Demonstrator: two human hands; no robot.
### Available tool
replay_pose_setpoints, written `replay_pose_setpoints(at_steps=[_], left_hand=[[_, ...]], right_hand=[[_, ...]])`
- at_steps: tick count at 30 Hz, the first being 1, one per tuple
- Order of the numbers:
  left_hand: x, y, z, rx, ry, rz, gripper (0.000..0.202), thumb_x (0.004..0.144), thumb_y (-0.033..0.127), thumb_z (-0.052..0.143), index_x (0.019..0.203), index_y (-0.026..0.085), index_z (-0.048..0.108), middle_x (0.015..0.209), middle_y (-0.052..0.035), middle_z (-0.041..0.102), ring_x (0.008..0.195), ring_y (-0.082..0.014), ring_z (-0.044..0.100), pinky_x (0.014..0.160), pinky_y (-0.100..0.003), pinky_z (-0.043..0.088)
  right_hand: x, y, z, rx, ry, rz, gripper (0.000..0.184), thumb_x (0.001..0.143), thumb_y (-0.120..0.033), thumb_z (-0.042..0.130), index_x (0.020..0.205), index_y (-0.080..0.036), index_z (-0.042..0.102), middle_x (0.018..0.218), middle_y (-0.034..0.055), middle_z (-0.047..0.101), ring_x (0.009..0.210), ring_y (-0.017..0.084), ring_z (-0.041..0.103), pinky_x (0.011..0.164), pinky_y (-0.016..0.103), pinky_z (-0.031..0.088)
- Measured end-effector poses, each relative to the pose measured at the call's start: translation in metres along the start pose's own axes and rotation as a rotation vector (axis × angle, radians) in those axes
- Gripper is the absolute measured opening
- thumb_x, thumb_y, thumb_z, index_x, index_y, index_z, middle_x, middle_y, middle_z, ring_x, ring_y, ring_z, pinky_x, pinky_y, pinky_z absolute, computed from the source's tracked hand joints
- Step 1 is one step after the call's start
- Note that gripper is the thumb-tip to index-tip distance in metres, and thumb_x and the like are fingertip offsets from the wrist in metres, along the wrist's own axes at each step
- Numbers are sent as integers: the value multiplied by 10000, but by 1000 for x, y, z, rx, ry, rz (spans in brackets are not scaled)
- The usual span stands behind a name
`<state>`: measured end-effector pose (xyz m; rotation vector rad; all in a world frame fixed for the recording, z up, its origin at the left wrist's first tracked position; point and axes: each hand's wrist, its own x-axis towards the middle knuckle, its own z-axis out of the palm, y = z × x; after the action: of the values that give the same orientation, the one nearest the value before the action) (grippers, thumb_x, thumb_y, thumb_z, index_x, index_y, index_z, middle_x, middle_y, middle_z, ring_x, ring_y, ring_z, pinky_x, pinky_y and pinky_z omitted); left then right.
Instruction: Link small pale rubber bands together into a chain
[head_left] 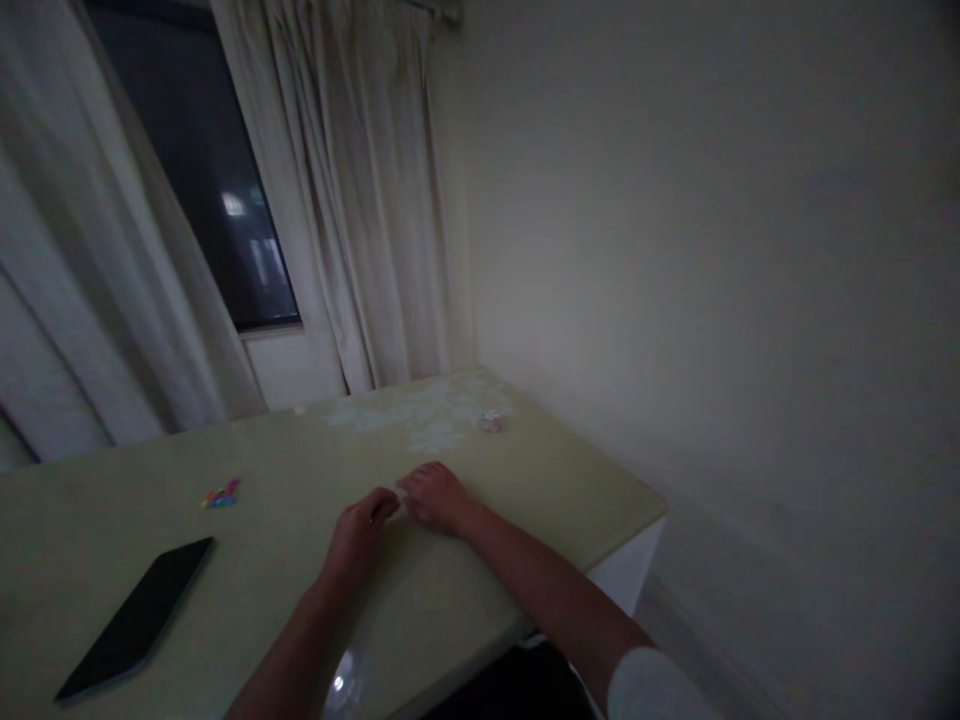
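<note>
My left hand (363, 522) is over the middle of the table, its fingers curled together in a pinch. Close against it, my right hand (433, 496) is bent with the fingertips drawn in toward the left fingertips. Whatever lies between the fingers, if anything, is too small and dim to make out. A small heap of brightly coloured pieces (220, 494) lies to the left of my hands. Beyond my right hand sits another little group of pale pink and white pieces (492, 421).
A dark tablet (139, 618) lies flat at the left of the pale greenish table (292, 590). The table's right edge runs beside a plain wall (705, 250). Long curtains (367, 200) and a dark window (202, 150) stand behind.
</note>
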<state>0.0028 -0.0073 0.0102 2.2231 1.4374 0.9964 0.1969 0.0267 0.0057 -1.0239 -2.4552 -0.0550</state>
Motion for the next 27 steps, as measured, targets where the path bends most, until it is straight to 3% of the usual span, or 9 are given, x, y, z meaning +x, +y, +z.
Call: replay_pose_setpoints(at_steps=[4, 7, 10, 12, 15, 20, 27], left_hand=[[2, -3, -1, -34, 10, 21, 262, 914, 386, 500, 947, 277, 737, 950, -32, 838, 904, -254, 784, 843, -342, 585], [3, -9, -1, -26, 52, 4, 303, 915, 372, 486, 1005, 277, 759, 1059, -53, 838, 1016, -282, 780, 933, -388, 582], [4, -16, -1, -2, 96, -34, 367, 933, 321, 435, 1113, 265, 749, 1157, -73, 820, 1107, -299, 764, 1001, -441, 565], [4, -21, -2, 12, 111, -62, 379, 944, 323, 430, 1168, 252, 727, 1156, -93, 820, 1092, -317, 771, 977, -466, 577], [3, -26, -2, 19, 116, -83, 367, 966, 369, 446, 1213, 255, 692, 1091, -94, 835, 1033, -316, 789, 928, -454, 595], [3, -30, -1, 25, 150, -87, 401, 976, 298, 360, 1183, 225, 696, 1175, -118, 808, 1077, -287, 776, 965, -445, 583], [4, -28, 7, 30, 131, -61, 426, 999, 438, 420, 1227, 206, 696, 1149, -117, 804, 1107, -285, 757, 1012, -434, 560]], right_hand=[[1, 11, 0, 17, 14, 123, 207, 989, -362, 661, 1111, -223, 756, 1103, 79, 779, 1092, 241, 677, 1036, 376, 443], [-3, 30, -7, -11, 106, 342, 339, 994, -369, 637, 1275, -189, 693, 1269, 140, 720, 1219, 275, 624, 1091, 427, 418], [-17, 62, -22, -60, 197, 572, 532, 978, -278, 612, 1494, -178, 529, 1566, 182, 499, 1454, 313, 436, 1199, 491, 305], [-28, 85, -32, -83, 224, 693, 626, 960, -252, 611, 1559, -166, 453, 1659, 185, 368, 1540, 345, 305, 1236, 530, 230], [-40, 111, -40, -97, 215, 813, 670, 961, -274, 604, 1595, -171, 411, 1699, 174, 297, 1564, 362, 258, 1241, 540, 210], [-42, 121, -33, -95, 112, 841, 674, 977, -351, 599, 1605, -198, 407, 1683, 145, 351, 1552, 338, 302, 1238, 517, 228], [-38, 109, -34, -126, 63, 767, 655, 982, -373, 598, 1589, -194, 429, 1621, 183, 426, 1503, 348, 366, 1225, 510, 234]])
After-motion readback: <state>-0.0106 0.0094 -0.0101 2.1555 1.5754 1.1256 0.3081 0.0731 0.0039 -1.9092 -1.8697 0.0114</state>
